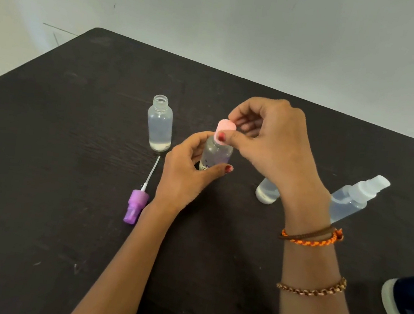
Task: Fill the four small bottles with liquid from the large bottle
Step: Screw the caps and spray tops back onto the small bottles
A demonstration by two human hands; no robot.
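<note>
The small clear plastic bottle (215, 155) is gripped upright above the dark table (75, 114) by the left hand (185, 172), while its pink cap (224, 131) is pinched by the right hand (268, 141). The body should be held steady and only the cap twisted, so nothing spills.

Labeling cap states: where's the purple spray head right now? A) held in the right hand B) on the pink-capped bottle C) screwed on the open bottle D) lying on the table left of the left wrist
D: the purple spray head lies flat on the table, its dip tube pointing toward the open bottle.
</note>
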